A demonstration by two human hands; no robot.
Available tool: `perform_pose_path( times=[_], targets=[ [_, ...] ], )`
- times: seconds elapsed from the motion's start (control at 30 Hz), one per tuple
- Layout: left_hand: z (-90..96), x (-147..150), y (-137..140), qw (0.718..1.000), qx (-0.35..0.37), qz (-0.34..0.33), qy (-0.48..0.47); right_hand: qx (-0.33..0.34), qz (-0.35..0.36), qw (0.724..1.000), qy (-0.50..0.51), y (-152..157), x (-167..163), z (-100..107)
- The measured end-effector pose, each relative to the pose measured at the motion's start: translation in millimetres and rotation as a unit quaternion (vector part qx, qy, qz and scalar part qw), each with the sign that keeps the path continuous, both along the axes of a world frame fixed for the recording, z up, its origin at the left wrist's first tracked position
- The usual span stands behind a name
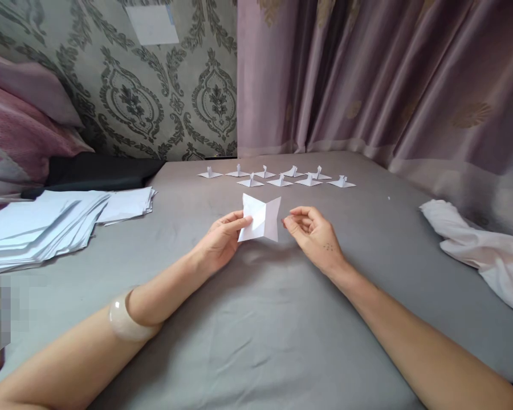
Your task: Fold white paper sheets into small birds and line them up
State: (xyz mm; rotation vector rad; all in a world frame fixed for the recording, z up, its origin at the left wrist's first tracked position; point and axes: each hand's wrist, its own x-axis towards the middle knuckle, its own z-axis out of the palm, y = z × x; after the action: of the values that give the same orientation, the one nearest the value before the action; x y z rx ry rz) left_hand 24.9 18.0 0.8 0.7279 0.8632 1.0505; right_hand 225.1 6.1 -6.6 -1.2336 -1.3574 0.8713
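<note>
My left hand pinches a small creased sheet of white paper by its left edge, the thumb lying on its face. The paper stands part open along a middle fold, its two halves angled apart. Just right of it, my right hand hovers with loosely curled fingers, apart from the paper. Its thumb and forefinger are near each other with a gap between them, and nothing shows in them. Beyond the hands, several small folded white paper figures stand in two rows on the grey cloth surface.
Stacks of white paper lie at the left, in front of a black flat item. A crumpled white cloth lies at the right. Purple curtains and a patterned wall border the far side; pink fabric is piled at the far left.
</note>
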Motion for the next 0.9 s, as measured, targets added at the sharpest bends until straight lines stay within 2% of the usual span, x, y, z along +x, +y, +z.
perform_pose_path(
  times=[0.2, 0.33, 0.47, 0.63, 0.9],
  targets=[
    [1.5, 4, -6, 1.000, -0.007, -0.019, -0.014, -0.027, 0.041, 0.998, 0.038, -6, -6, 1],
    [1.4, 7, -8, 1.000, -0.002, 0.005, -0.008, -0.065, 0.037, 0.997, 0.025, -10, -8, 5],
    [1.6, 9, -10, 1.000, 0.005, 0.015, -0.004, -0.073, 0.041, 0.996, 0.034, -11, -10, 6],
    [1.5, 10, -12, 1.000, 0.013, -0.006, 0.000, -0.048, 0.058, 0.996, 0.051, -11, -11, 8],
    [0.8, 7, -5, 0.999, 0.009, 0.025, -0.039, -0.001, 0.045, 0.999, 0.030, -4, -5, 2]
  ],
)
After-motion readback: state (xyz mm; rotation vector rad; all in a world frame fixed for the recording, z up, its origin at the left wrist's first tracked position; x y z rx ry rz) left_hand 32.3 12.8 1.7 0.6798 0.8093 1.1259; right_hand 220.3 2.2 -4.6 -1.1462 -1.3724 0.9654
